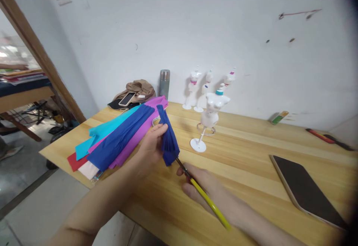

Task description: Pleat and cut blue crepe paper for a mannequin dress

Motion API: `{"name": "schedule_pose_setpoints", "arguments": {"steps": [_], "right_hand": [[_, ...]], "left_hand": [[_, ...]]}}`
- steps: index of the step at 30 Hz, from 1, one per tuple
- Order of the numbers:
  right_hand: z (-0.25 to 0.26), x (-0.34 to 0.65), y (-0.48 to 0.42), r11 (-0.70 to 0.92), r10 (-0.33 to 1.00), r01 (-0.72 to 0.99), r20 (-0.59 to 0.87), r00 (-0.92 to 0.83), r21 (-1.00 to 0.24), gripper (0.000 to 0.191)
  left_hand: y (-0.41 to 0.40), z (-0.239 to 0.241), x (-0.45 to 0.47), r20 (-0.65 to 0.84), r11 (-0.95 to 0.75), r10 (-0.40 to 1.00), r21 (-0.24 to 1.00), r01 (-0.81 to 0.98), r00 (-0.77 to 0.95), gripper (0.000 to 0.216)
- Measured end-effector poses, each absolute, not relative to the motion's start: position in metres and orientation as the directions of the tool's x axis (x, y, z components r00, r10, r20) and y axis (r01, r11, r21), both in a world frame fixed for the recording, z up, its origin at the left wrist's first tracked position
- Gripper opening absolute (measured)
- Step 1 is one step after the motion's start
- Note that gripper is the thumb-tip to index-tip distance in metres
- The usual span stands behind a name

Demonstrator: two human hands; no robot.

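Observation:
My left hand [152,141] pinches the upper part of a small folded, pleated piece of dark blue cloth [168,137], held above the table. My right hand [200,182] is closed on yellow-handled pliers [205,197] with dark, narrow metal jaws. The jaw tips meet the lower edge of the blue cloth; whether they grip it I cannot tell. Just behind my left fingers shows part of a pale ring [156,120]. A white miniature mannequin [211,115] with a teal neck band stands on a round base to the right of the cloth.
Coloured cloth strips [120,137] lie left on the wooden table [240,175]. Behind are a brown cloth bag or cap [141,89], phone [127,99], flask [165,83] and several mannequins [194,85]. A dark tablet [304,186], red-black tool [321,136] and green tube [279,117] lie right.

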State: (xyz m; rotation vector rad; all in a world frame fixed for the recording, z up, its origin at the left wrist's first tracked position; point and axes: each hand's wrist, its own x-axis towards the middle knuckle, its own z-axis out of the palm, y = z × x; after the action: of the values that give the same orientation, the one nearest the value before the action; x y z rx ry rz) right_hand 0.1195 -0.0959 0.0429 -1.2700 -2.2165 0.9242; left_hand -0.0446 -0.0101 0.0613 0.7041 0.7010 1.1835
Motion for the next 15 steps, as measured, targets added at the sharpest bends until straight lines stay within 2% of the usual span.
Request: {"name": "schedule_pose_setpoints", "arguments": {"steps": [6,12,15], "right_hand": [[0.054,0.132,-0.093,0.415,0.821,0.736,-0.128,-0.556,-0.535,0.018],[0.041,0.143,-0.084,0.554,0.766,0.679,-0.026,-0.643,-0.483,0.066],[0.042,0.146,-0.080,0.543,0.757,0.661,-0.039,-0.652,-0.518,0.079]], "left_hand": [[-0.009,0.059,-0.044,-0.066,0.121,0.989,0.879,-0.462,0.133,0.026],[-0.007,0.051,-0.039,0.116,-0.118,0.993,0.933,-0.339,-0.026,0.020],[-0.007,0.047,-0.035,0.185,-0.201,0.979,0.939,-0.279,-0.081,0.017]]}}
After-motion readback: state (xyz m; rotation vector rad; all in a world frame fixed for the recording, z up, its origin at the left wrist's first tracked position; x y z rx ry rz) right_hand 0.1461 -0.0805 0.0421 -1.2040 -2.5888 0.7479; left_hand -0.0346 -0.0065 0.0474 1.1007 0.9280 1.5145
